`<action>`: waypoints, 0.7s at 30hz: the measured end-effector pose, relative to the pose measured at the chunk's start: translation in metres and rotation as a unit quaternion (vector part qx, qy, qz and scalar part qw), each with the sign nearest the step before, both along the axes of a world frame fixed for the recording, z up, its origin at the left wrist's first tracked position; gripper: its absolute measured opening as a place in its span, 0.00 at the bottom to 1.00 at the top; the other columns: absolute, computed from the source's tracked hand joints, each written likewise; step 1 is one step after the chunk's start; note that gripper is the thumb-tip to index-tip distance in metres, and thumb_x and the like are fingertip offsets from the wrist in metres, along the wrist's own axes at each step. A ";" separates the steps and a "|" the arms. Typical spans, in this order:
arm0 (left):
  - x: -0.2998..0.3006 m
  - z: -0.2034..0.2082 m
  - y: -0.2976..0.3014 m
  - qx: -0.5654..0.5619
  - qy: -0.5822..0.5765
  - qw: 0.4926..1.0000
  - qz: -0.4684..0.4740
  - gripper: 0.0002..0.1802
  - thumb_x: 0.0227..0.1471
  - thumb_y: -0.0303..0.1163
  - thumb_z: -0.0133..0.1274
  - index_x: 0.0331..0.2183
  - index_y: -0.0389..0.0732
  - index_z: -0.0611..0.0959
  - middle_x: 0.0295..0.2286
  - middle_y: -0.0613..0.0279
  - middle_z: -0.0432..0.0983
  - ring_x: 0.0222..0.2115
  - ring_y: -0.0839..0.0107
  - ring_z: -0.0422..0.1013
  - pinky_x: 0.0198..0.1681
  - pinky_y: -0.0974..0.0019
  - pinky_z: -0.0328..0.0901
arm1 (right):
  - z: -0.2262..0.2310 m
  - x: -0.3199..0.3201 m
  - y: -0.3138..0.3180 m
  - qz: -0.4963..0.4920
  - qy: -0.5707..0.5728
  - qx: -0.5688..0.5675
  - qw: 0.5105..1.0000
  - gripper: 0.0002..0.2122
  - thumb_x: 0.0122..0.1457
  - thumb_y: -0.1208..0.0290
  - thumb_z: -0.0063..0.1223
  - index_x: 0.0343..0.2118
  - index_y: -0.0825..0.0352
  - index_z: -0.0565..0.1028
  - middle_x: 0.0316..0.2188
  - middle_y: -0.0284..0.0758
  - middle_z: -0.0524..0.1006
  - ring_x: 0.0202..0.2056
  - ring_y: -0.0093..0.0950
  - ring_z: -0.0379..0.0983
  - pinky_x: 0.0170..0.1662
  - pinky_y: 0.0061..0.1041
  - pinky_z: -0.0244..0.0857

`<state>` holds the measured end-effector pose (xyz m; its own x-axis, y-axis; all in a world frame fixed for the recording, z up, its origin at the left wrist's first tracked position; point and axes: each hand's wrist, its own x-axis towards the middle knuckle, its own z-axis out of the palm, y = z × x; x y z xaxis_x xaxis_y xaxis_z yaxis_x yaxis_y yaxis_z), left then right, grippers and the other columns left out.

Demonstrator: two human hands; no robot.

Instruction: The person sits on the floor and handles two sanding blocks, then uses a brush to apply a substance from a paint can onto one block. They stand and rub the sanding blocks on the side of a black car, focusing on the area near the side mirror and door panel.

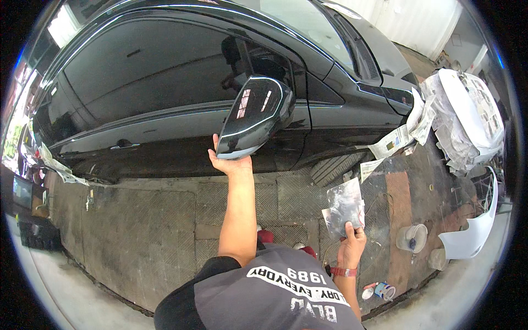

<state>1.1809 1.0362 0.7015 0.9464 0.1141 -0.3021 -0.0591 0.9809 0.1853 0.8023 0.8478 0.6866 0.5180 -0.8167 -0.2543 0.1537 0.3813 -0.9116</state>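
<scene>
Left hand (230,160): cupped, partly open, fingers up against the lower outer edge of a black wing mirror (256,104), palm side beneath it. Mirror: glossy, pale reflections on its shell, standing out from the side of a black car (181,144).

Right hand (353,242): closed, thumb and fingers pinching the lower edge of a dark grey sheet (345,206), pale smears on its face, held above the floor (159,220). Red watch (344,271) on that wrist.

Car: dark side glass, glossy door; newspaper (393,142) about the front wheel arch, above the tyre (334,169).

Floor: worn, dark grey, textured slabs with pale scuffs; a brown strip (398,192) runs across its right part. Near the right edge: one white bucket (403,242); one small tin (386,291) beside a pale round item (368,293); one curved white panel (474,234).

Room: white car part (455,91) with newspaper on it, beyond the floor's far right corner; black crate (38,235) by the left edge; white wall (415,22) behind the car.
</scene>
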 end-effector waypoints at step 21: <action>0.114 -0.012 0.032 0.045 -0.066 0.994 -0.081 0.33 0.70 0.48 0.32 0.61 0.39 0.80 0.62 0.45 0.75 0.62 0.41 0.71 0.66 0.30 0.66 | -0.014 -0.007 0.016 -0.046 0.008 -0.009 0.999 0.12 0.66 0.74 0.68 0.48 0.71 0.80 0.47 0.36 0.84 0.47 0.24 0.78 0.55 0.28 0.69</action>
<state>1.2950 1.0686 0.6896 0.9852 -0.0219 -0.1702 0.0687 0.9592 0.2741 0.7948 0.8636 0.6729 0.4367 -0.8653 -0.2461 0.1732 0.3493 -0.9209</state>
